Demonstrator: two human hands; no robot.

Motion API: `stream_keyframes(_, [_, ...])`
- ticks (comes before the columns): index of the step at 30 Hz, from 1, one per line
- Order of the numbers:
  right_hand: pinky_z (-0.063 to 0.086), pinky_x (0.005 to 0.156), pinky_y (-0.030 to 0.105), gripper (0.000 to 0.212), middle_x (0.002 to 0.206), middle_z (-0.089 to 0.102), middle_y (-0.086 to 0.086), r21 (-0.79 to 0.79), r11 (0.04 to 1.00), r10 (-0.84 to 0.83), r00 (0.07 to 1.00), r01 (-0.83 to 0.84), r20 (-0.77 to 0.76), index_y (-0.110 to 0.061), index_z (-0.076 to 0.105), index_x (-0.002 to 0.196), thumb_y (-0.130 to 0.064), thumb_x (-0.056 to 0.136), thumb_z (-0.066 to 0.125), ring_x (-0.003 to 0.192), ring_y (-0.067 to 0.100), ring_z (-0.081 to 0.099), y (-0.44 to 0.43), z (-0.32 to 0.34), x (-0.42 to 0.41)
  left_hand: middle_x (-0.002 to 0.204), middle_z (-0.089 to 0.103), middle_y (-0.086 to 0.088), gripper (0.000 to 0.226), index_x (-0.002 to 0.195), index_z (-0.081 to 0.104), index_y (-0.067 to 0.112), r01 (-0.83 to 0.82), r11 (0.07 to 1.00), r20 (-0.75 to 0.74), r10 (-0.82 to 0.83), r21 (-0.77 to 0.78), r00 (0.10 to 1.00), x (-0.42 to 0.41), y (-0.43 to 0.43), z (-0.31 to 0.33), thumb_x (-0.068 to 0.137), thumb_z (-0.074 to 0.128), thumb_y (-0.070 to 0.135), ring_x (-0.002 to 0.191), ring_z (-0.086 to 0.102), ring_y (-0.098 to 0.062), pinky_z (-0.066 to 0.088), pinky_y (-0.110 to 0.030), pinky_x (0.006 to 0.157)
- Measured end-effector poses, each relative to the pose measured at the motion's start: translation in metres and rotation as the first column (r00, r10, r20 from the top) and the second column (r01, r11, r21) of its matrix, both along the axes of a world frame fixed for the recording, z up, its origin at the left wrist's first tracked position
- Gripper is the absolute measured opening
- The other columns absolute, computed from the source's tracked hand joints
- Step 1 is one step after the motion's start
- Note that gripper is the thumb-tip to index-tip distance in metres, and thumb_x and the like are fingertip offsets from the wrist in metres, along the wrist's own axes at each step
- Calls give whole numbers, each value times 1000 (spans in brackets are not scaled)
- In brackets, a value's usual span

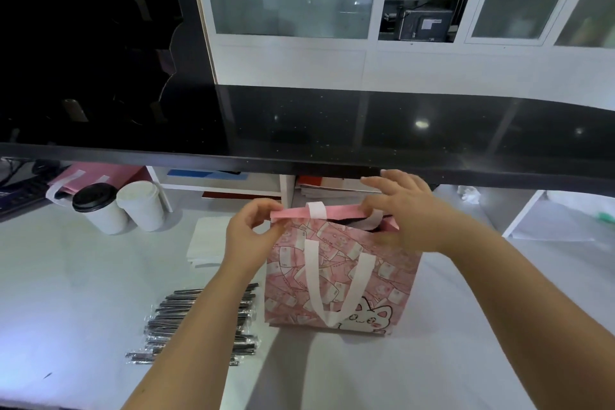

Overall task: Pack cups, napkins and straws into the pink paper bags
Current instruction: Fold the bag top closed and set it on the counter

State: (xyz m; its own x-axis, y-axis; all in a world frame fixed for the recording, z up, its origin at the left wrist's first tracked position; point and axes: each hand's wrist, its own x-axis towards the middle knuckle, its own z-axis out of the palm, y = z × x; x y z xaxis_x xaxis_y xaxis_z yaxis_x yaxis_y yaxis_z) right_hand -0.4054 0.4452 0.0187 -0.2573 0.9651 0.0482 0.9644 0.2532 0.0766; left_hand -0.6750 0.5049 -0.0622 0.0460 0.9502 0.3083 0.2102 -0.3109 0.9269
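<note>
- A pink paper bag (pixel 339 280) stands upright on the white tabletop (pixel 83 293), right in front of the person, its printed side with a cartoon cat facing them.
- The bag's near white handle (pixel 332 286) hangs down flat over the front panel.
- The left hand (pixel 248 236) pinches the left end of the bag's top edge, thumb and fingers closed together on the pink fold.
- The right hand (pixel 406 213) comes over the right end of the same fold; its grip is clamped on that edge, with the index finger lifted and spread out above.
- The far handle's white strap (pixel 316 210) crosses over the fold between the two hands.
- A heap of dark, wrapped straws (pixel 169 323) lies on the tabletop to the left of the bag, partly under the left forearm.
- A stack of white napkins (pixel 204 243) sits just beyond the straws, behind the left wrist.
- Two white cups stand touching, further left: one with a black lid (pixel 98 208), one with a white lid (pixel 141 205).
- More pink bags (pixel 96 175) lie flat behind the cups, beneath a black glossy counter (pixel 366 130).
</note>
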Motion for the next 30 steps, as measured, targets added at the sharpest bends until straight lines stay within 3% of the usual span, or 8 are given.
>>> stream_keyframes(4, [29,107,41,34,135,50,-12,-50,998,-47,949,33,-311,-39,51,85,-70,82,38,131,13,33,11,20,11,91,68,23,28,88,66,45,-3,1000,-6,3,-12,1000,1,-2,0,77,81,24,89,61,2,51,-21,76])
stream_keyframes(7, [46,88,31,30,114,60,-5,-91,991,-130,802,94,-583,-30,59,91,-56,90,45,107,14,54,18,24,21,91,68,23,25,88,66,44,4,1000,-7,-4,-19,1000,0,-3,-1,79,79,25,89,62,1,55,-28,78])
stream_keyframes(16, [38,95,25,18,120,54,-25,-133,990,-53,780,-39,-624,-51,57,104,-37,92,59,110,-2,49,7,12,8,91,68,23,24,88,66,46,-15,999,7,15,-42,1000,2,-6,0,79,79,28,90,63,-1,55,-25,76])
stream_keyframes(20, [49,85,24,20,111,62,-22,-25,976,-105,369,216,-924,-45,62,103,-44,83,63,105,5,59,-25,-11,31,92,68,23,24,89,66,45,-12,999,15,13,-49,1000,2,-6,-1,79,79,28,89,63,1,55,-24,74])
stream_keyframes(23, [53,89,47,12,100,69,-4,60,930,41,58,363,-997,-29,67,91,-22,94,57,98,21,64,-57,-55,50,92,68,22,25,89,66,44,-12,999,18,12,-47,1000,2,-5,-2,79,79,25,89,64,0,55,-24,74])
stream_keyframes(26, [48,90,58,19,103,69,16,-39,997,-32,-102,73,-994,-6,64,102,-6,85,57,99,37,62,-77,-93,50,91,70,19,27,90,66,44,-9,998,38,12,-60,999,3,-6,-3,80,78,22,87,65,-1,56,-21,71])
stream_keyframes(28, [53,88,47,43,113,67,22,-183,976,-196,-107,-116,-975,-1,61,114,-14,76,74,106,38,63,-78,-101,42,91,70,19,32,89,66,47,-21,997,58,25,-68,998,5,-8,-4,81,77,18,85,66,-2,55,-18,68])
stream_keyframes(30, [55,82,35,37,110,69,19,-227,972,-232,-102,-58,-967,-7,66,110,-23,79,78,103,34,66,-72,-103,30,92,70,20,34,88,67,47,-45,995,84,52,-87,995,6,-10,-7,83,75,14,87,66,-1,55,-15,67])
